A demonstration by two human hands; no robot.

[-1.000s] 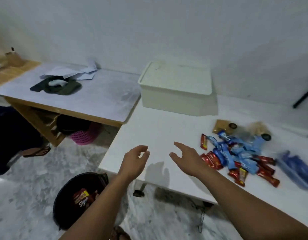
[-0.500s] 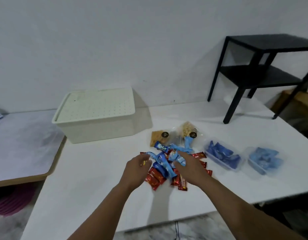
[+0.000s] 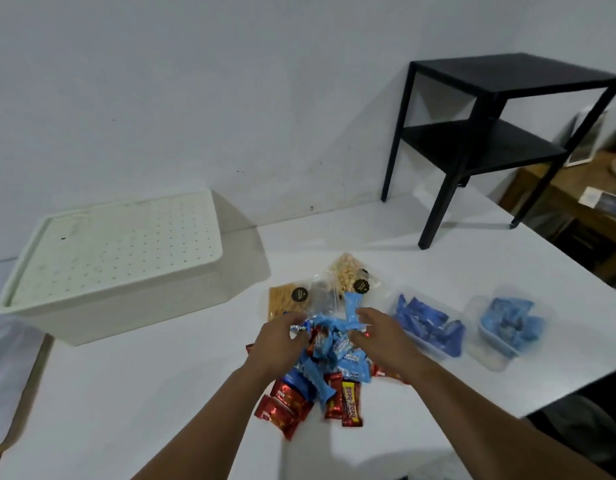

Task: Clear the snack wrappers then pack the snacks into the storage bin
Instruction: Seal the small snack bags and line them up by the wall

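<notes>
On the white surface [image 3: 133, 393], the pile of snacks [image 3: 329, 362] is gripped from both sides by left hand [image 3: 282, 344] and right hand [image 3: 379, 337]; the storage bin [image 3: 119, 268] stays lidded, so packing is judged unstarted.

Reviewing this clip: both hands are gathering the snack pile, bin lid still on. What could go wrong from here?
1. The bin is still lidded, so full hands would have nowhere to drop the snacks.
2. The loose, slippery pile may shed red bars when lifted.
3. The right hand could nudge the tub beside it.
</notes>
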